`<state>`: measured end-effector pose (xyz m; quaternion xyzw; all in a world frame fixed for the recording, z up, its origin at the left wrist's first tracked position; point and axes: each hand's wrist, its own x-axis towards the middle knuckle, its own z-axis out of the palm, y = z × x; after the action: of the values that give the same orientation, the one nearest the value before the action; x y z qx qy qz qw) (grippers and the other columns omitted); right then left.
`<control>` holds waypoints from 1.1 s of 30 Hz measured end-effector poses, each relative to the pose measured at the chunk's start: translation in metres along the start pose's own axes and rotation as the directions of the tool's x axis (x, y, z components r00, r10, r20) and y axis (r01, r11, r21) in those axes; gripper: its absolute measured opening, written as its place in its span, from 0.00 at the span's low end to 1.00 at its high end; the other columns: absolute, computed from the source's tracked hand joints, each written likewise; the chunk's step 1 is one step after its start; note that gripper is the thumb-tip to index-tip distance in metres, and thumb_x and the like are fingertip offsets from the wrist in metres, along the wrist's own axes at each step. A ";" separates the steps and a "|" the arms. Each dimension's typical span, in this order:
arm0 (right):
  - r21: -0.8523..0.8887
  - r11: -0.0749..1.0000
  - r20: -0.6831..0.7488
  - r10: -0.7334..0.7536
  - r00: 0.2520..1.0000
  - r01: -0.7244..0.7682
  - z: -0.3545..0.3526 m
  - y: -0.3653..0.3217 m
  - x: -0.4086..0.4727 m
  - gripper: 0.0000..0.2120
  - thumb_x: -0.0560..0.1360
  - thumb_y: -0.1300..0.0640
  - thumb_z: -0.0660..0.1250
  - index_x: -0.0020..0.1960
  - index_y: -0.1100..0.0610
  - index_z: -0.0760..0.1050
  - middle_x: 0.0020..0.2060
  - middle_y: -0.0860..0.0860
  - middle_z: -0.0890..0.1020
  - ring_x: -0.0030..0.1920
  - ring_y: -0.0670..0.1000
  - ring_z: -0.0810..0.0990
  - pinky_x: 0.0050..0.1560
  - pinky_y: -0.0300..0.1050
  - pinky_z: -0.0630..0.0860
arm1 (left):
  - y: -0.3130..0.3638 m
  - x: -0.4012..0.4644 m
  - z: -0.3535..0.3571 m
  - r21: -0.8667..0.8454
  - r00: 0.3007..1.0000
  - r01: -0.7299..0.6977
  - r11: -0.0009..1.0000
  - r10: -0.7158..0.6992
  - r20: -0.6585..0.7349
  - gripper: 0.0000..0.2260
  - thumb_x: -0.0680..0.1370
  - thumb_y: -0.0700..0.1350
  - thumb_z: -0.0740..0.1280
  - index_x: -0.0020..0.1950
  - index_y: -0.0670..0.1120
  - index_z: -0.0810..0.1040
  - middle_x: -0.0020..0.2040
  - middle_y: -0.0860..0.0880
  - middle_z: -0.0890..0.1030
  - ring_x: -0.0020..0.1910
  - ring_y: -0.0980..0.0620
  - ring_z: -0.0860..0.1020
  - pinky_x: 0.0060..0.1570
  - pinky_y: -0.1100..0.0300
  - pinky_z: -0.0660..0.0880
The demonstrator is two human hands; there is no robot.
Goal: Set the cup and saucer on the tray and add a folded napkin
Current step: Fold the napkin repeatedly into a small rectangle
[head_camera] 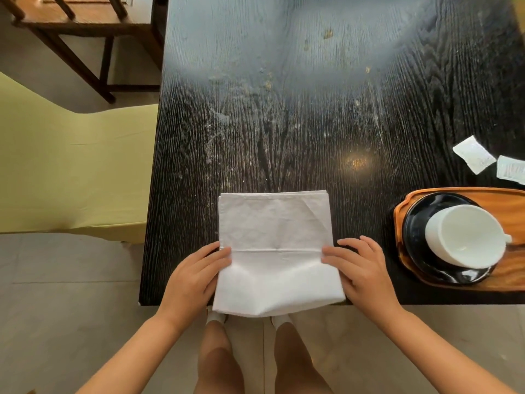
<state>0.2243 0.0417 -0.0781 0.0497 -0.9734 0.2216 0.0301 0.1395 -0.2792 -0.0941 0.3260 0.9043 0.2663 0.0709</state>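
The napkin (274,251) lay at the worktop's (284,109) near edge, soft and limp, best taken by its side edges. The left hand (196,277) and right hand (360,268) each seemed to pinch one side, lifting the near fold.

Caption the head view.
Both hands, left and right, fold white cloth napkin beside wooden tray.

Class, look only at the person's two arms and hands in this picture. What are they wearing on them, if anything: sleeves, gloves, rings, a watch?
Nothing shows on them. The left hand and the right hand are both bare, with no gloves, rings or wristbands visible. Both forearms are bare too, as far as the picture's lower edge; no sleeve, cuff or watch appears. The fingernails look short and unpainted.
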 end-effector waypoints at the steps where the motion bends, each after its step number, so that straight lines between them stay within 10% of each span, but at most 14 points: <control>1: 0.092 0.991 -0.016 0.104 0.994 -0.102 0.000 -0.003 0.002 0.09 0.71 0.57 0.64 0.48 0.50 0.80 0.48 0.46 0.83 0.54 0.48 0.73 0.64 0.53 0.60 | 0.002 0.002 -0.001 -0.067 0.998 0.057 0.996 -0.059 -0.027 0.12 0.77 0.46 0.60 0.54 0.44 0.81 0.58 0.50 0.80 0.62 0.50 0.74 0.61 0.55 0.71; 5: 0.252 0.877 -0.026 0.428 0.903 -0.409 0.004 -0.013 0.012 0.06 0.71 0.55 0.66 0.46 0.51 0.81 0.41 0.44 0.79 0.47 0.40 0.72 0.69 0.51 0.54 | 0.020 0.012 0.001 -0.300 0.919 0.324 0.897 -0.374 -0.125 0.12 0.75 0.47 0.58 0.53 0.47 0.79 0.52 0.54 0.78 0.54 0.57 0.74 0.56 0.72 0.66; 9: 0.269 0.796 -0.043 0.573 0.819 -0.543 0.008 -0.024 0.025 0.10 0.76 0.52 0.63 0.41 0.54 0.78 0.35 0.47 0.79 0.40 0.49 0.76 0.69 0.57 0.55 | 0.034 0.028 0.006 -0.427 0.756 0.504 0.750 -0.623 -0.202 0.07 0.78 0.43 0.58 0.48 0.47 0.76 0.41 0.51 0.78 0.40 0.54 0.76 0.42 0.57 0.73; 18: 0.296 0.741 -0.071 0.647 0.759 -0.603 0.010 -0.029 0.043 0.10 0.77 0.53 0.62 0.40 0.55 0.76 0.33 0.49 0.77 0.37 0.42 0.72 0.58 0.49 0.60 | 0.045 0.047 0.012 -0.411 0.656 0.615 0.673 -0.726 -0.208 0.03 0.77 0.42 0.65 0.46 0.44 0.77 0.39 0.49 0.75 0.40 0.50 0.73 0.40 0.61 0.66; 33: 0.123 0.742 -0.200 0.669 0.716 -0.659 0.022 -0.032 0.052 0.04 0.74 0.55 0.66 0.42 0.53 0.72 0.32 0.48 0.73 0.35 0.49 0.71 0.48 0.45 0.57 | 0.040 0.062 0.014 -0.138 0.677 0.676 0.724 -0.684 -0.270 0.05 0.75 0.43 0.66 0.47 0.44 0.72 0.42 0.48 0.73 0.42 0.48 0.72 0.35 0.55 0.68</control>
<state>0.1751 -0.0007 -0.0801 -0.3280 -0.9110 0.2426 0.0606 0.1173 -0.2080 -0.0825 -0.0790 0.9565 0.2794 0.0301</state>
